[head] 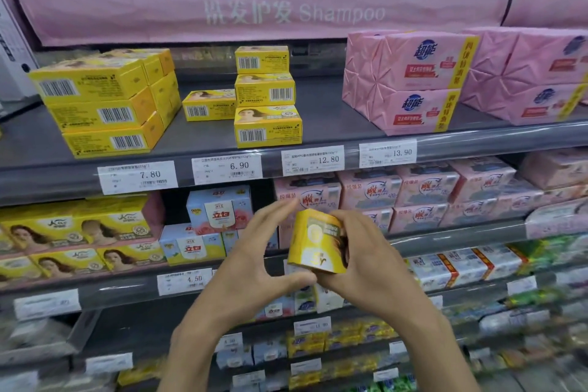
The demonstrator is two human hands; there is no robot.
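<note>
A small yellow soap box (315,240) is held upright in front of the store shelves, at the frame's middle. My right hand (369,258) grips it from the right, fingers curled round its side. My left hand (254,259) is at its left; the thumb touches the box's lower corner and the straight fingers reach up beside its top. On the top shelf stand matching yellow soap boxes: a stack of three (267,95), a single one (210,104) and a larger block (105,102).
Pink soap multipacks (410,79) fill the top shelf's right side. Price tags (226,169) line the grey shelf edge (63,181). Lower shelves hold yellow, blue-white (219,210) and pink packs. Bare shelf space lies between the yellow stack and the pink packs.
</note>
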